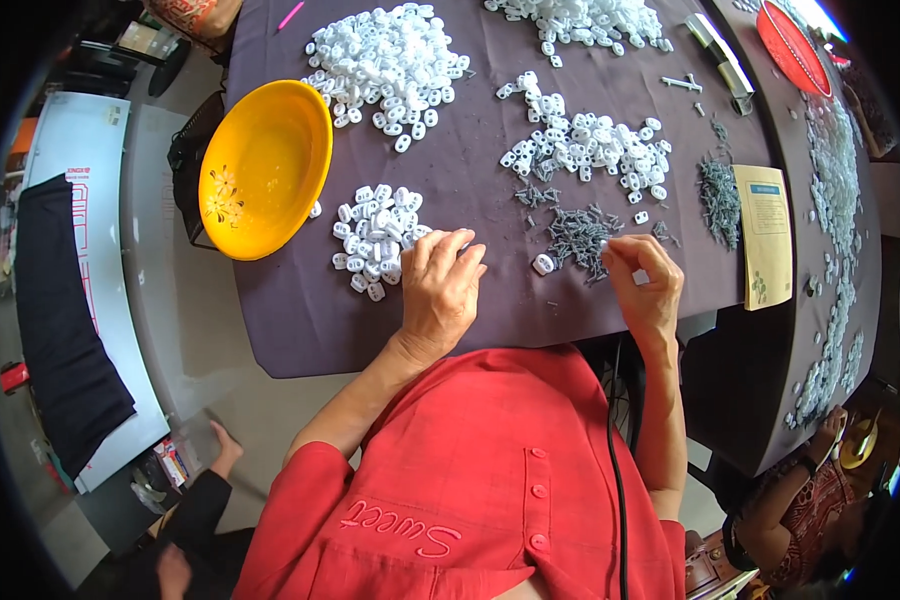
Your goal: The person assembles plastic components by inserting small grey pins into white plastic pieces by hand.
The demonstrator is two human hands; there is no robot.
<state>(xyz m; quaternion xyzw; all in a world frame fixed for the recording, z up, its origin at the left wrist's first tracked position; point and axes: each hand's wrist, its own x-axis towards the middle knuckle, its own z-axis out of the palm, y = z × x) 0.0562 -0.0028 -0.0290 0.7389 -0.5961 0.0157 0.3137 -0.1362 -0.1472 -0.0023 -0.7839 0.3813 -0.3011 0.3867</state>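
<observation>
My left hand [442,290] is palm-down beside a small pile of white oval plastic pieces with holes [375,235]. Its fingers are slightly bent and apart, with nothing visible in them. At the right edge of a heap of small grey screws or nails [580,235], my right hand [652,290] has thumb and forefinger pinched together; whatever they hold is too small to make out. A single white piece [543,264] lies between the hands, left of the grey heap. Something white shows through the gap in my right hand.
Larger piles of white pieces [385,70] cover the far side of the dark tablecloth [330,330]. A yellow bowl [270,170] stands at the left edge. To the right are more grey screws [720,195], a yellow booklet [767,235] and a red basket [793,48]. Other people sit nearby.
</observation>
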